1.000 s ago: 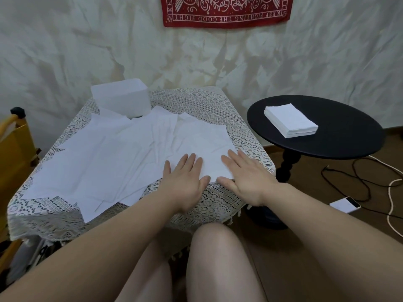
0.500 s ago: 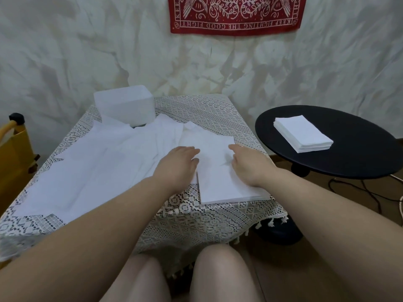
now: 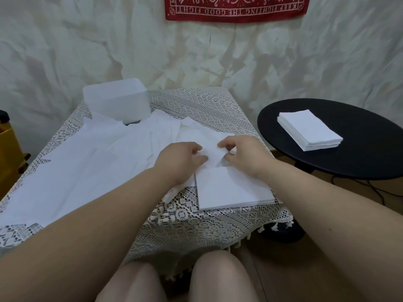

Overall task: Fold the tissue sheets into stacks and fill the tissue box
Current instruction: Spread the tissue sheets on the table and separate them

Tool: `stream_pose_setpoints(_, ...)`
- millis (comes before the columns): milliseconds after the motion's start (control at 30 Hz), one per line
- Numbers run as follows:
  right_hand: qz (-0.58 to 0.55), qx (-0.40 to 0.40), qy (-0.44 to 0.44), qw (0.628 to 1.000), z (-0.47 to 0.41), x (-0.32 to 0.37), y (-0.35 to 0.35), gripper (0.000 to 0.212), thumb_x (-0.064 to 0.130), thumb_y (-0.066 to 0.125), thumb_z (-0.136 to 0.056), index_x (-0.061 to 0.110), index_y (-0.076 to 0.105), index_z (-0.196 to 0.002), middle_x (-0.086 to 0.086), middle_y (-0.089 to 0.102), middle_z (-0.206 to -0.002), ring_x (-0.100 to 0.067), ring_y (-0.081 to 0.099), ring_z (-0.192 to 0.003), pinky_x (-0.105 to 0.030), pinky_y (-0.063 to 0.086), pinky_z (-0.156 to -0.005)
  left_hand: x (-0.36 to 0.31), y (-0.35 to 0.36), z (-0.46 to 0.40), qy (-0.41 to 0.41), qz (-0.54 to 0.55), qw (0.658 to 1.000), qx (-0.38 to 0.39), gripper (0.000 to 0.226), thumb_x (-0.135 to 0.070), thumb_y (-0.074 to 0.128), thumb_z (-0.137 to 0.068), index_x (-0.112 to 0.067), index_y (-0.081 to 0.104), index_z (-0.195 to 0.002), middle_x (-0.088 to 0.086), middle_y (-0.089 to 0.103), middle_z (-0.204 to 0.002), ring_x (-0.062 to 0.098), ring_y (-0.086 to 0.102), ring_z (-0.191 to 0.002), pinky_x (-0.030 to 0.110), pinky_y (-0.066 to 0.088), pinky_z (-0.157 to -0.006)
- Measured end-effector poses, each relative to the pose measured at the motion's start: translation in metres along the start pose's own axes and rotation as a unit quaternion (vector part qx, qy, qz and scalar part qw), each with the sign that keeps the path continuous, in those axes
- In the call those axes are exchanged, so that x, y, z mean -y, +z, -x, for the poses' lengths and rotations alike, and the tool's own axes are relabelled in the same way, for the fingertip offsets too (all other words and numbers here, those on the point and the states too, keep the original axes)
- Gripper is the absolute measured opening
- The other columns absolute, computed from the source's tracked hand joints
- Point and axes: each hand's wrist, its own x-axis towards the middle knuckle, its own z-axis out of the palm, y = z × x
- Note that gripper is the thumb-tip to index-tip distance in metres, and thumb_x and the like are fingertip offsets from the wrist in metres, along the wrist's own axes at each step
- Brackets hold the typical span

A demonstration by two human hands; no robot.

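Several loose white tissue sheets overlap across the lace-covered table. A folded stack lies at the table's near right. Just beyond it, my left hand and my right hand both pinch one tissue sheet between thumb and fingers and lift its edge slightly. The translucent white tissue box stands at the table's far left. A second folded stack rests on the black round side table.
A yellow chair stands left of the table. Cables run over the floor under the side table. A red banner hangs on the wall behind. My knees sit below the table's front edge.
Both hands moved from pressing flat on the folded stack to farther back, where they now pinch a loose sheet. The view has tilted down.
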Motion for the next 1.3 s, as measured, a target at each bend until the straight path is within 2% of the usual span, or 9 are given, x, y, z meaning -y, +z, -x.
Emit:
stream_pose_setpoints(167,-0.014,-0.072,0.019,0.997,-0.009,0.011,-0.007,0.018,0.017,0.059,-0.086,0.020,0.072,-0.099,0.005,0.065,-0.086,-0.017,0.060,-0.089,-0.030,0.047,-0.081,-0.024,-0.005,-0.005,0.025,0.002,0.999,-0.036,0.065,-0.063,0.065,-0.073,-0.022,0.057,-0.122,-0.008,0.063,-0.116,0.012,0.058,-0.104,0.028,0.046,-0.085)
stream_pose_setpoints(400,-0.108,-0.155,0.030,0.982,-0.012,0.015,-0.016,0.020,0.027,0.065,-0.085,0.021,0.067,-0.104,0.011,0.062,-0.074,-0.012,0.059,-0.079,-0.032,0.051,-0.076,-0.030,-0.026,-0.023,-0.038,0.053,0.991,-0.119,0.021,-0.026,0.055,-0.085,-0.010,0.064,-0.074,0.003,0.061,-0.068,0.023,0.054,-0.069,0.029,0.041,-0.061)
stream_pose_setpoints(467,-0.134,-0.168,0.036,0.976,-0.010,0.014,-0.018,0.023,0.028,0.065,-0.085,0.022,0.063,-0.107,0.013,0.064,-0.076,-0.012,0.061,-0.082,-0.033,0.051,-0.077,-0.029,-0.042,-0.026,-0.101,0.248,0.953,-0.144,0.021,-0.019,0.057,-0.083,-0.010,0.057,-0.063,0.001,0.048,-0.054,0.020,0.045,-0.056,0.026,0.033,-0.052)
stream_pose_setpoints(600,-0.159,-0.162,0.025,0.974,-0.007,0.020,-0.021,0.030,0.031,0.063,-0.087,0.022,0.055,-0.115,0.013,0.061,-0.107,-0.009,0.060,-0.094,-0.032,0.047,-0.088,-0.032,-0.074,-0.027,-0.181,0.587,0.781,-0.110,0.023,-0.009,0.055,-0.081,-0.013,0.047,-0.061,-0.001,0.042,-0.047,0.019,0.039,-0.050,0.025,0.034,-0.055)
stream_pose_setpoints(700,-0.257,-0.132,0.053,0.956,-0.004,0.028,-0.028,0.054,0.035,0.060,-0.089,0.028,0.038,-0.137,0.012,0.047,-0.133,-0.009,0.053,-0.111,-0.028,0.041,-0.094,-0.035,-0.087,-0.019,-0.192,0.624,0.752,-0.089,0.014,-0.010,0.054,-0.084,-0.012,0.052,-0.070,0.003,0.045,-0.056,0.019,0.041,-0.048,0.028,0.037,-0.056)
stream_pose_setpoints(833,-0.387,-0.092,0.088,0.913,0.001,0.038,-0.032,0.063,0.029,0.064,-0.087,0.034,0.031,-0.141,0.007,0.048,-0.129,-0.013,0.053,-0.113,-0.034,0.045,-0.095,-0.036,-0.089,-0.003,-0.173,0.651,0.738,-0.036,0.014,-0.013,0.052,-0.093,-0.005,0.063,-0.088,0.007,0.067,-0.073,0.022,0.065,-0.059,0.032,0.052,-0.062)
stream_pose_setpoints(1000,-0.354,-0.092,0.088,0.926,0.009,0.038,-0.032,0.056,0.017,0.066,-0.082,0.034,0.046,-0.131,-0.009,0.062,-0.104,-0.019,0.061,-0.093,-0.031,0.051,-0.077,-0.020,-0.079,0.003,-0.155,0.576,0.802,-0.039,0.021,-0.028,0.056,-0.093,-0.013,0.065,-0.105,0.009,0.070,-0.104,0.028,0.068,-0.092,0.042,0.056,-0.078)
stream_pose_setpoints(1167,-0.309,-0.147,0.077,0.936,0.011,0.032,-0.038,0.033,0.015,0.063,-0.084,0.027,0.056,-0.114,0.004,0.040,-0.073,-0.007,0.042,-0.063,-0.016,0.034,-0.053,-0.003,-0.075,0.014,-0.066,0.429,0.899,-0.060,0.073,-0.012,0.071,-0.078,-0.036,0.038,-0.139,0.002,0.072,-0.097,0.020,0.069,-0.088,0.038,0.055,-0.081)
stream_pose_setpoints(1300,-0.294,-0.172,0.086,0.936,0.011,0.031,-0.040,0.021,0.019,0.065,-0.081,0.032,0.056,-0.095,-0.010,0.060,-0.089,-0.016,0.051,-0.071,-0.025,0.042,-0.061,-0.003,-0.075,0.023,-0.016,0.321,0.945,-0.057,0.082,-0.008,0.068,-0.079,-0.043,0.029,-0.143,-0.001,0.070,-0.091,0.012,0.064,-0.077,0.027,0.053,-0.070)
